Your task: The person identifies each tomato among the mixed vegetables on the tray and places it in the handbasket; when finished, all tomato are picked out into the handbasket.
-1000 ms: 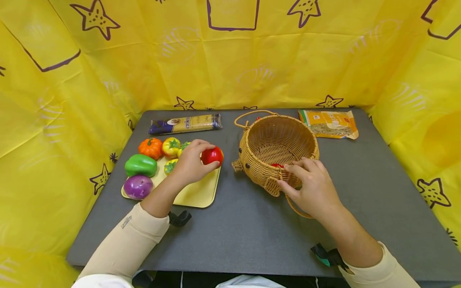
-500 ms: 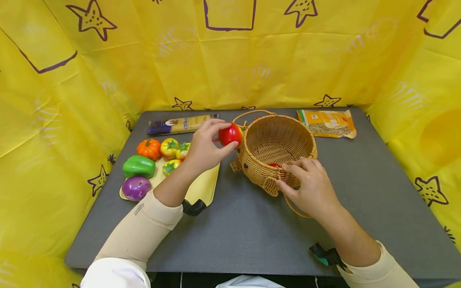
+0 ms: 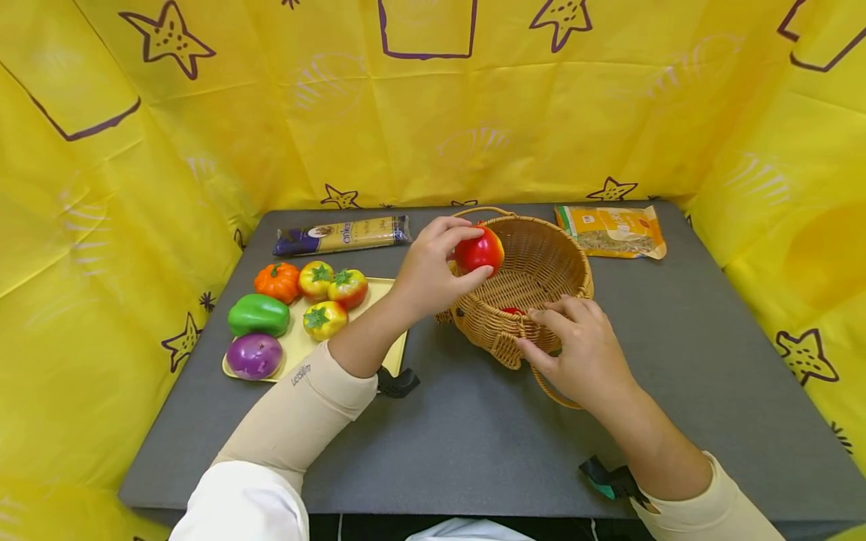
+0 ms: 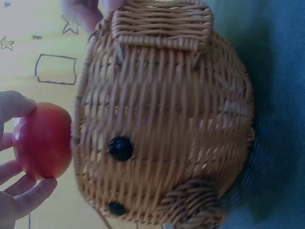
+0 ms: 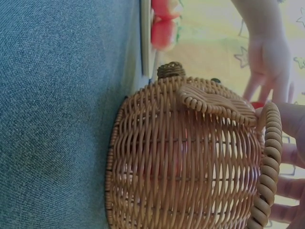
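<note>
My left hand (image 3: pixel 436 267) holds a red toy tomato (image 3: pixel 482 252) with a yellowish side, fingers and thumb around it. The tomato is over the near-left rim of a wicker basket (image 3: pixel 483 327) shaped like an animal, with dark bead eyes and a snout. In the left wrist view the tomato (image 4: pixel 44 140) is right beside the rim. My right hand (image 3: pixel 585 353) grips the basket's near rim between thumb and fingers. Something red (image 3: pixel 513 310) shows inside the basket; its kind is mostly hidden.
A yellow tray (image 3: pixel 379 353) on the left bears several toy vegetables: tomatoes (image 3: pixel 325 321), a pumpkin (image 3: pixel 278 282), a green pepper (image 3: pixel 258 315) and an eggplant (image 3: pixel 254 356). A spaghetti pack (image 3: pixel 343 234) and an orange food bag (image 3: pixel 612 231) lie at the back.
My left hand has lifted the tomato off the tray area and carried it right to the basket's rim. My right hand stays on the basket.
</note>
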### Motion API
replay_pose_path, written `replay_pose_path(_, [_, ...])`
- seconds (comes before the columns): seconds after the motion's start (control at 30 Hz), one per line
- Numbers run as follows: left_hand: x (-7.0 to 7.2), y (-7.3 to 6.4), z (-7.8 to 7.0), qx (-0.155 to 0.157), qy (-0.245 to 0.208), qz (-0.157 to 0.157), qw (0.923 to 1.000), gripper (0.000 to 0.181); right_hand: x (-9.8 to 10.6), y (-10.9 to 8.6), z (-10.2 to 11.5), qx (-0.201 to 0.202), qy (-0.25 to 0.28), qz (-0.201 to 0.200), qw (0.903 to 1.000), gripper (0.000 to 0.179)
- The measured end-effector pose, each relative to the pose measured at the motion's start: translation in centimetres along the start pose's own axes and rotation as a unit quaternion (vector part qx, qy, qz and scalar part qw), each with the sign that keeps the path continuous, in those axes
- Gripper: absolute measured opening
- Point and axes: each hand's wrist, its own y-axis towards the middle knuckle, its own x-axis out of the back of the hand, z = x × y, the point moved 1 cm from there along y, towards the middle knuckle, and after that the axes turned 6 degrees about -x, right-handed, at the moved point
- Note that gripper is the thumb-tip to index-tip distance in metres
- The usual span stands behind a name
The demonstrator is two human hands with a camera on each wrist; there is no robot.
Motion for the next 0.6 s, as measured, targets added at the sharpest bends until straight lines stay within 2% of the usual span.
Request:
replay_pose_path(0.27, [-1.9,-0.2,0.2,-0.026,0.038,0.058,0.9973,0.048,0.0,0.0,0.1,0.0,0.003,0.0,1.0,0.036])
replay_pose_path(0.43, [-2.3,-0.3,0.2,-0.049,0.073,0.091,0.992,0.047,-0.1,0.0,0.1,0.004,0.003,-0.005,1.0,0.036])
replay_pose_path(0.6, [-2.4,-0.4,0.2,-0.051,0.086,0.108,0.9892,0.048,-0.1,0.0,0.0,0.009,0.002,-0.013,0.9999,0.035])
